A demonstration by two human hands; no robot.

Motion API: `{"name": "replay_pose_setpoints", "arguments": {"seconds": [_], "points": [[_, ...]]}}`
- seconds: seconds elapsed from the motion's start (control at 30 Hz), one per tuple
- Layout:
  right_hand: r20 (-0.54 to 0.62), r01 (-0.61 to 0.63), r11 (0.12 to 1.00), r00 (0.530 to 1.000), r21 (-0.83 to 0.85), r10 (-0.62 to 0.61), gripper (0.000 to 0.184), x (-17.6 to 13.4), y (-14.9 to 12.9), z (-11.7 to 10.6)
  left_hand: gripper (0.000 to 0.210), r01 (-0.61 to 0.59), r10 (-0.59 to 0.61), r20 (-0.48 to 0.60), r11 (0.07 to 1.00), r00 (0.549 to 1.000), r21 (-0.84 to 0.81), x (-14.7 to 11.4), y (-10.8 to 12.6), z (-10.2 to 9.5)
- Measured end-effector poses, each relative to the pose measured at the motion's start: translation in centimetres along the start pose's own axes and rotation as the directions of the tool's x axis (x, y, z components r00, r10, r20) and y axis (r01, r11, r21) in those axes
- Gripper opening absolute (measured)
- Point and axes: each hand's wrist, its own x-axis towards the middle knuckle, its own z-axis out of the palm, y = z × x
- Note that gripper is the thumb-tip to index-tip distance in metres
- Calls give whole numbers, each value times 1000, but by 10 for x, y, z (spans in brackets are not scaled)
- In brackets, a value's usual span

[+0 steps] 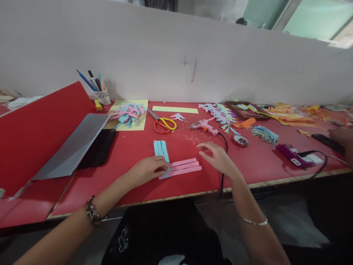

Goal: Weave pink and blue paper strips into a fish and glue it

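Observation:
Blue paper strips (161, 148) and pink paper strips (185, 166) lie crossed at a corner on the red tabletop. At that crossing, my left hand (150, 168) has its curled fingers on the paper strips and holds them; its fingertips partly hide the overlap. To the right, my right hand (216, 156) hovers above the table, fingers apart and nothing in them. Beyond it lies a pink glue gun (205, 126), its black cord running down past the hand to the table's front edge.
Scissors (164, 124) and a pile of cut paper pieces (129, 113) lie at the back. A paper garland (219, 112) stretches behind the glue gun. A purple power strip (295, 155) sits right, near another person's hand (342, 136). A red board (46, 129) stands left.

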Motion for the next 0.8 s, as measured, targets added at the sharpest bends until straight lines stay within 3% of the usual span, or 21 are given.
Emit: {"name": "replay_pose_setpoints", "arguments": {"seconds": [0.1,0.3,0.6,0.8], "points": [[-1,-8,1000,1000,-25,8,19,8,-1,-5,13,32,-33,44,999,998,34,1,4,0],[139,54,998,989,-15,-52,15,-4,-22,0,13,55,-62,62,991,996,119,3,8,-1],[194,-43,986,978,-160,75,10,-35,-33,28,11,72,-96,102,974,990,216,5,15,-1],[237,-105,984,962,-145,138,5,-27,-35,24,14,41,-68,113,975,991,220,6,14,-1]]}}
